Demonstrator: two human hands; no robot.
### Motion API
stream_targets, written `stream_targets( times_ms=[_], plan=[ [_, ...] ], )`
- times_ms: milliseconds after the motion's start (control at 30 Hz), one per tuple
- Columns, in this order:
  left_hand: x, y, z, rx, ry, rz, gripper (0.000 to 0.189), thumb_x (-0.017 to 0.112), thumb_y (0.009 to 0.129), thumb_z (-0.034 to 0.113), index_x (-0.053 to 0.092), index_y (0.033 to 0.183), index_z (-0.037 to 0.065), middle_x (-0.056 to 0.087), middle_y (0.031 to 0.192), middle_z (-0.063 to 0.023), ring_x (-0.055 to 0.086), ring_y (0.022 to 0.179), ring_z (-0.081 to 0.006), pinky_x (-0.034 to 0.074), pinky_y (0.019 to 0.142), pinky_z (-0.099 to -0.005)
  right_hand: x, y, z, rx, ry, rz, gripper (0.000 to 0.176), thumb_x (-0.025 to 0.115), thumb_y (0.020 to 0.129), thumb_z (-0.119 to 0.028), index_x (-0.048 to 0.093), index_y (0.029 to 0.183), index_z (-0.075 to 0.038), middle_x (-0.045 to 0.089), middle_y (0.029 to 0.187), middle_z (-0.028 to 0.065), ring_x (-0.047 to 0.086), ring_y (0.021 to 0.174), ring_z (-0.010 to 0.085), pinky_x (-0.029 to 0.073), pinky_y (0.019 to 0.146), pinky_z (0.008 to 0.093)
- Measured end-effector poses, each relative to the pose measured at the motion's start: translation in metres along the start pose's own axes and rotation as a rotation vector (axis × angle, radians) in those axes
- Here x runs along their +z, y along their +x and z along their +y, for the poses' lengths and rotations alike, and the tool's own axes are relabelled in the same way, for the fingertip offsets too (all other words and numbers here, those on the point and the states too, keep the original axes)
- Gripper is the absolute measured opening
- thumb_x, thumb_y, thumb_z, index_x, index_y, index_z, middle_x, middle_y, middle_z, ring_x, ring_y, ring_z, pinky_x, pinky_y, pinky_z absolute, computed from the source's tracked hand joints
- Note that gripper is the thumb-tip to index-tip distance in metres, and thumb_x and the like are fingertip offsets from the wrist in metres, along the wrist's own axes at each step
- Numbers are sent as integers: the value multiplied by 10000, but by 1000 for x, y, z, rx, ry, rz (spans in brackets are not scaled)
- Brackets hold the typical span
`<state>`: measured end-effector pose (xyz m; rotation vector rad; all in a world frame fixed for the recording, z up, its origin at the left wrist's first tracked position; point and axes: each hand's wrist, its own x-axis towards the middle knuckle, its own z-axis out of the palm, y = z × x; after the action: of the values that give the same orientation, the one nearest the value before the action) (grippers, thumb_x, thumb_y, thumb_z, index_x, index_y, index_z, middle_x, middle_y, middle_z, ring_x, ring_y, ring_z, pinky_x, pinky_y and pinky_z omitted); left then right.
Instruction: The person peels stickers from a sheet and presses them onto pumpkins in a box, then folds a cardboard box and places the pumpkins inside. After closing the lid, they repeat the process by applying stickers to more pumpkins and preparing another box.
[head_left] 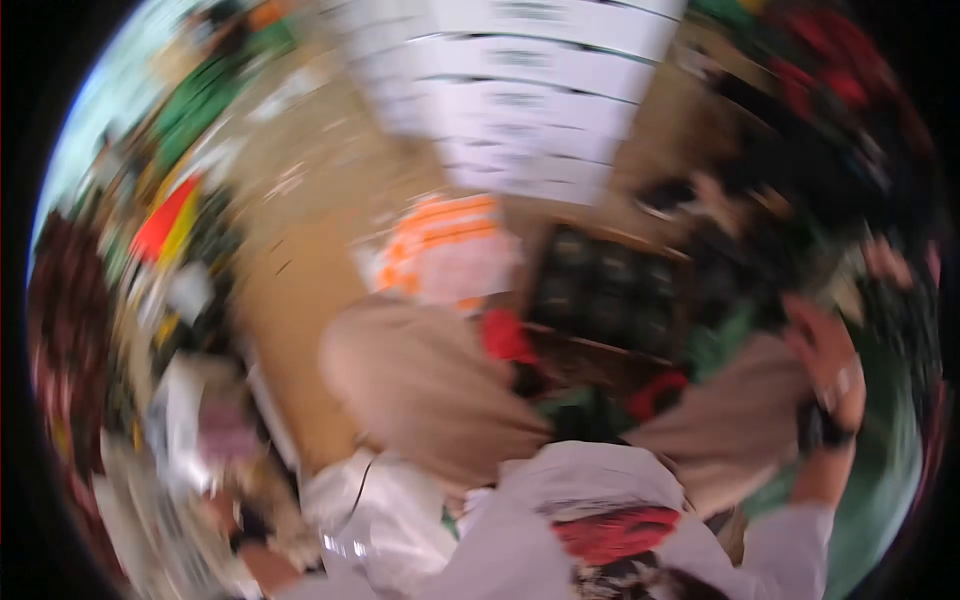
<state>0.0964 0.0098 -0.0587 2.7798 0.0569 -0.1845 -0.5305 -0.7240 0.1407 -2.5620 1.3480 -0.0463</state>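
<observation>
Low on the right, the right hand [828,365] hung raised near the dark compartmented crate [610,290] beyond the knees, its contents lost in blur. The left hand [250,535] sat low beside white cloth [385,520]. Grip on either? Cannot tell. White boxes [530,90] stood stacked behind.

— How does the room look?
— Heavily blurred. A tan floor [300,290] runs through the middle, and a stack of white boxes [530,90] stands at the top.
— And the sides?
— Colourful clutter [170,220] lines the left. Dark heaps [830,90] flecked with red fill the right. A pale blue surface [110,100] shows bright at top left.
</observation>
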Motion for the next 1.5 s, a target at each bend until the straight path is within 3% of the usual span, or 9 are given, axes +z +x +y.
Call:
stream_targets(
  times_ms=[133, 233, 400, 500, 567, 667, 967, 1333, 1500],
  plan=[
    [13, -25, 150, 62, -355, -252, 679, 508, 840, 463, 308, 1341, 51, 456, 1261, -148, 422, 1185, -267, 247, 1048, -366, -22, 69, 46, -175, 122, -63, 368, 583, 812, -246, 542, 1116, -43, 629, 881, 145, 621, 769, 255, 477, 682, 326],
    [31, -133, 378, 600, -532, -270, 385, 479, 896, 175, 436, 1229, -15, 508, 1051, -56, 495, 901, -131, 401, 850, -271, -4, 142, 76, -181, 168, 40, 387, 555, 808, -331, 565, 1099, -76, 629, 946, 135, 603, 879, 264, 466, 766, 335],
    [101, -301, 578, 1220, -220, -704, 379, 551, 824, 116, 478, 1180, 9, 576, 1030, -114, 558, 939, -223, 432, 828, -324, 155, 210, 182, 83, 27, -44, 283, 451, 818, -250, 607, 979, -76, 602, 1022, 138, 562, 949, 326, 438, 824, 401],
    [185, -342, 626, 1687, 26, -620, 410, 587, 794, 181, 491, 1167, 39, 577, 1027, -175, 573, 880, -316, 456, 778, -374, 273, 198, 236, -229, -363, -240, 279, 480, 783, -192, 631, 940, -19, 609, 1016, 161, 567, 976, 297, 479, 788, 384],
    [246, -354, 634, 1382, 16, -857, 412, 602, 779, 186, 501, 1161, 66, 576, 991, -168, 557, 866, -335, 452, 770, -390, 324, 173, 243, 316, 280, -207, 293, 461, 801, -147, 636, 1036, -134, 605, 1029, 160, 549, 1008, 309, 452, 860, 373],
    [316, -342, 612, 1435, 266, -876, 417, 610, 759, 171, 510, 1154, 86, 577, 942, -158, 556, 862, -329, 452, 752, -395, 373, 162, 244, 589, 173, -273, 309, 485, 808, -195, 609, 1087, -149, 598, 1065, 133, 544, 1007, 315, 429, 894, 368],
    [482, -378, 548, 1779, 648, -492, 102, 538, 723, 148, 624, 723, 93, 620, 725, -74, 603, 698, -216, 491, 573, -345, 366, 168, 248, 578, 291, -193, 370, 513, 811, -335, 598, 1057, -72, 572, 1091, 164, 534, 999, 340, 418, 877, 386],
    [454, -336, 612, 1403, 141, -1065, 172, 610, 704, 233, 661, 731, 70, 634, 713, -128, 622, 743, -293, 493, 653, -387, 361, 197, 216, 594, 842, -222, 608, 437, 855, -496, 459, 1194, 8, 600, 988, 175, 584, 866, 277, 440, 817, 355],
    [456, -141, 608, 688, -247, -300, 173, 522, 731, 153, 635, 789, 36, 623, 759, -189, 602, 727, -333, 473, 659, -397, 375, 178, 276, 1077, 1499, -123, 720, 405, 844, -572, 176, 1388, -159, 364, 1328, 93, 418, 1133, 306, 404, 854, 513]
  ],
)
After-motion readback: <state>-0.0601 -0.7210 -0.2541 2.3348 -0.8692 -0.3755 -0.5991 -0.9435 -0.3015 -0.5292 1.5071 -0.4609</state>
